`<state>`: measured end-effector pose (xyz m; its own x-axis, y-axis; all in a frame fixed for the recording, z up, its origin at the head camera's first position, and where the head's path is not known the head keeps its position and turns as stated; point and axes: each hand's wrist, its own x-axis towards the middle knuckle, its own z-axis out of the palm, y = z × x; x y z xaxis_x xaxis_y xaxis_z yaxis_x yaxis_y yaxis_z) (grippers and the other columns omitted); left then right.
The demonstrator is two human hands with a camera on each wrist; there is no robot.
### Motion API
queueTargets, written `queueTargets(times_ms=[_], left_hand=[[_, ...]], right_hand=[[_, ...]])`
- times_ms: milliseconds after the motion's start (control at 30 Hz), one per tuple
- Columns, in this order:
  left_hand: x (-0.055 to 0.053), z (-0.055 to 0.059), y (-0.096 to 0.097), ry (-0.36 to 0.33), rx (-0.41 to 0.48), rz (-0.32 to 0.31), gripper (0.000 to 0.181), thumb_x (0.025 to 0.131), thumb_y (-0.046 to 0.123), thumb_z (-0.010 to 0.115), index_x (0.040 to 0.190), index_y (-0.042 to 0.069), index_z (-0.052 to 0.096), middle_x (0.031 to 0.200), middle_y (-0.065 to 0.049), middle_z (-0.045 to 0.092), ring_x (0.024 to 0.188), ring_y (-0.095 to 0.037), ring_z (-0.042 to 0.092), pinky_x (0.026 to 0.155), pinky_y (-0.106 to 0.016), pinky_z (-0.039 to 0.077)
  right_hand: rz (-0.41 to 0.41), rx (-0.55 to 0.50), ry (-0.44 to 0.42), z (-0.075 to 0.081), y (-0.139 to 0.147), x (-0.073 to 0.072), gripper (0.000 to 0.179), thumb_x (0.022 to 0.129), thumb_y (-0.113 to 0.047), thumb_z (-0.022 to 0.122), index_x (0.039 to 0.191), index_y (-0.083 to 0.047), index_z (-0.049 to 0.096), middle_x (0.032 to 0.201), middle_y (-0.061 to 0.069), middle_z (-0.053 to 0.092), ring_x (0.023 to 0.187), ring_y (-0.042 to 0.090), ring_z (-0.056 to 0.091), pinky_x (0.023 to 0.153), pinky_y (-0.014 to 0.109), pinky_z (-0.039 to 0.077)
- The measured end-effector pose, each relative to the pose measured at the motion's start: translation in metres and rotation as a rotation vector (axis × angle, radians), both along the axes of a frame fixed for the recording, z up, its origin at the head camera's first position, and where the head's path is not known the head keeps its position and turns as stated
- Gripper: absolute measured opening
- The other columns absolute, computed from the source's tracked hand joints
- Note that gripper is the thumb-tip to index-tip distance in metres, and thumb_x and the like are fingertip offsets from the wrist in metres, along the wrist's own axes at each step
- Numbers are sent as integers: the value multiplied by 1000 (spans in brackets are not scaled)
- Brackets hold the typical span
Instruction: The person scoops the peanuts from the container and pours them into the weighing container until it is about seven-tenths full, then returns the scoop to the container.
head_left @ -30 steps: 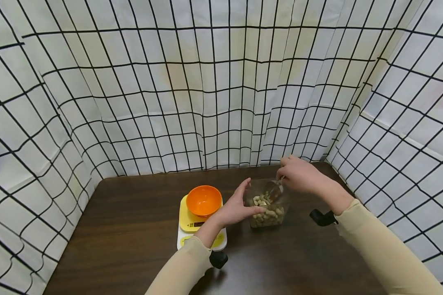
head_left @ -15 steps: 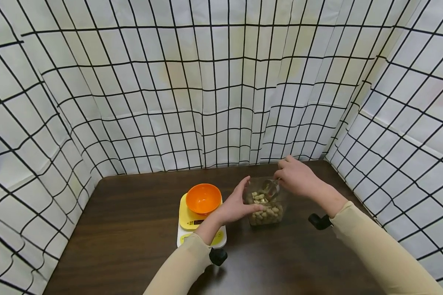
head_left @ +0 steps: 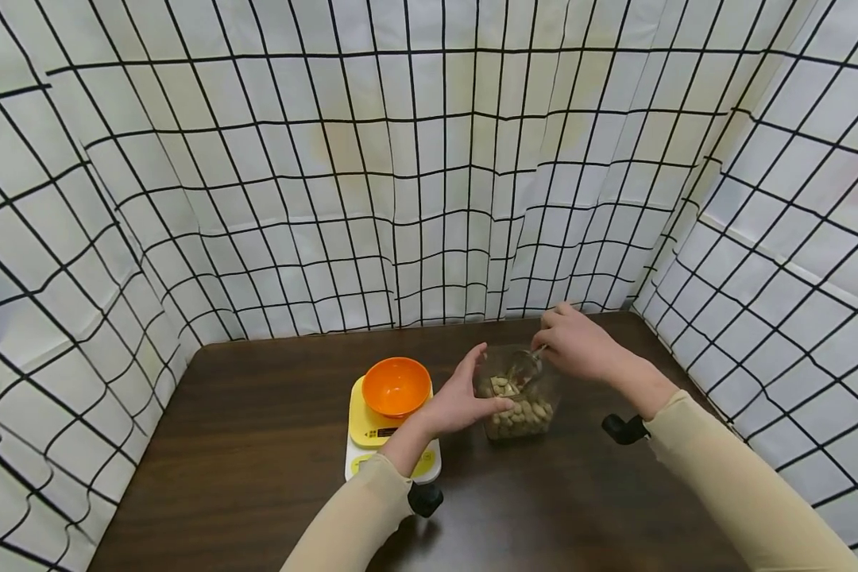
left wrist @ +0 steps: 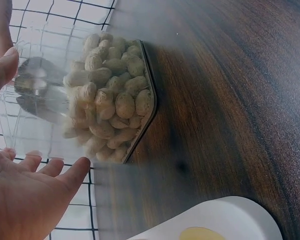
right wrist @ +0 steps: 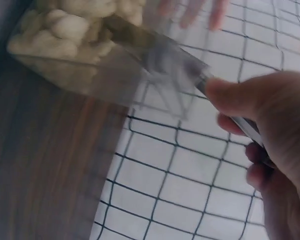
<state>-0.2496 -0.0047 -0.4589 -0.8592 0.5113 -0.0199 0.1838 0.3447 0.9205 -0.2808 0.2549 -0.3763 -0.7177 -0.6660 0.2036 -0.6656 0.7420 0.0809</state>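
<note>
Right hand [head_left: 577, 343] pinching the grey metal-looking scoop [left wrist: 36, 82], blade down among tan unshelled peanuts [left wrist: 112, 95] — inside a clear, square-sided plastic box [left wrist: 40, 135], thumb and fingers of the left hand [head_left: 460, 403] gripping it. A low, level scoop should spill least. Beside it, a round orange bowl [head_left: 396, 388] on a yellow-and-white scale [head_left: 360, 425] — the left wrist [head_left: 407, 446] partly blocks the way.

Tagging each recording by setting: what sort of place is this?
Probably a curtained-off booth for tabletop recording, though the wider room is out of view. White, black-gridded sheeting hangs behind and on both sides of a dark table, which bears a clear container of peanuts.
</note>
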Motion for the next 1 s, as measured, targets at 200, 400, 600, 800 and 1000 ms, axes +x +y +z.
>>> queueTargets(times_ms=[200, 400, 600, 800, 1000], left_hand=[[-1, 1, 1, -8, 0, 5, 105, 89, 44, 79, 165, 30, 8, 168, 0, 18, 152, -25, 25, 113, -54, 37], [-1, 2, 1, -5, -1, -1, 106, 89, 45, 79, 165, 29, 7, 169, -3, 17, 151, -26, 25, 113, -55, 37], [0, 3, 0, -6, 5, 12, 107, 88, 45, 80, 165, 28, 8, 168, -1, 17, 152, -26, 25, 115, -54, 35], [1, 2, 1, -14, 3, 4, 107, 88, 45, 80, 165, 28, 7, 168, -1, 17, 151, -25, 25, 114, -54, 35], [1, 1, 1, -8, 9, 0, 107, 89, 45, 79, 165, 28, 7, 168, -2, 17, 151, -27, 27, 113, -55, 37]], right_hand=[[13, -61, -80, 3, 7, 1, 9, 88, -9, 80, 97, -13, 79, 85, -4, 52, 81, 19, 37, 77, 42, 38], [32, -58, -26, -6, 3, 3, 10, 90, -10, 79, 99, -12, 79, 88, -2, 54, 84, 20, 39, 73, 38, 39], [-8, -124, -125, -4, 10, 3, 9, 90, -13, 79, 98, -17, 79, 85, -7, 51, 79, 18, 33, 71, 36, 31], [-29, -148, -151, -11, 15, 7, 8, 92, -14, 78, 99, -16, 80, 86, -7, 53, 80, 18, 33, 72, 37, 29], [-50, -228, -185, -13, 22, 8, 7, 92, -17, 78, 99, -19, 79, 85, -8, 52, 81, 17, 38, 74, 38, 32]])
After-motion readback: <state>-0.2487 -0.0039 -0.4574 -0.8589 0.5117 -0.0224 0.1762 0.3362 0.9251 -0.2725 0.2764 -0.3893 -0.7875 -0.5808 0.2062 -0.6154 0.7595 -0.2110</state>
